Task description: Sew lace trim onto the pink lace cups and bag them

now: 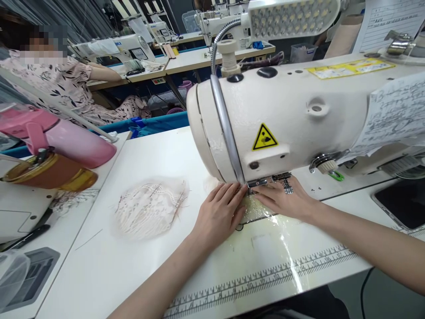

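Head view shows us a white surface with a printed ruler along its near edge, in a room of sewing stations. Our left hand and right hand lie flat, fingers together, pressing pale fabric under the sewing machine. A lace piece lies toward the left edge. The machine head hides the needle; the fabric is mostly covered.

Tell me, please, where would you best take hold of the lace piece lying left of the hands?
Probably at the near right edge of the lace piece, coming from the left hand side. It lies flat and thin on the table, so pinch an edge; loose threads stick out there.
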Demonstrator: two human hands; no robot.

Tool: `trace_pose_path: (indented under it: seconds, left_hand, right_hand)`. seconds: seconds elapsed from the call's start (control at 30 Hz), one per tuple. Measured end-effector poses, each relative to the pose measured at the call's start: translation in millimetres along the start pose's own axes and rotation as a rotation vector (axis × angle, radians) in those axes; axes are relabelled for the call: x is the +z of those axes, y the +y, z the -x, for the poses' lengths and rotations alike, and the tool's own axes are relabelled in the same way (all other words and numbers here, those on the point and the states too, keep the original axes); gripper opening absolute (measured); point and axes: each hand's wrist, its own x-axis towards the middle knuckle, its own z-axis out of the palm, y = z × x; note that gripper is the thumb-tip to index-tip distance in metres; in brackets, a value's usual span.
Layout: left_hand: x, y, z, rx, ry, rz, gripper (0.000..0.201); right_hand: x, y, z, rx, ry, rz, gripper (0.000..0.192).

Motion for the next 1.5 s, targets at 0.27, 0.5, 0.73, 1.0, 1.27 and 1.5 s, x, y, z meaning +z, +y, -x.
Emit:
trace_pose_path:
  seconds: [0.27,0.5,0.73,1.0,1.27,1.5]
  left_hand:
    - [-1.2,5.7,2.7,-0.035,0.008,-0.038,0.044]
    - [-21.7,-0.1,16.8,-0.331,-0.041,-0.171,0.046]
    - [-48.8,-47.3,81.0,-0.951,0.078,0.183,0.040]
    - [-70.9,-84.3,99.7,-1.143,0.484,0.617,0.054]
    - [-83.5,-9.6,51.1,-0.846,0.068,0.952,0.038]
    - [-55.5,59.3,3.8,-0.036,-0.273,0.437,0.036]
  right_hand:
    - [3.6,7.4,1.4,0.125,0.040,-0.132,0.030]
    - [23.3,14.4,17.0,0.116,0.194,-0.240,0.028]
    - [32.5,17.2,16.1,0.127,0.203,-0.241,0.025]
    - [28.8,18.6,9.4,0.011,0.299,-0.085,0.031]
    - [17.1,14.8,1.2,0.029,0.317,-0.074,0.026]
    - [10.7,18.0,-2.4,0.021,0.306,-0.021,0.024]
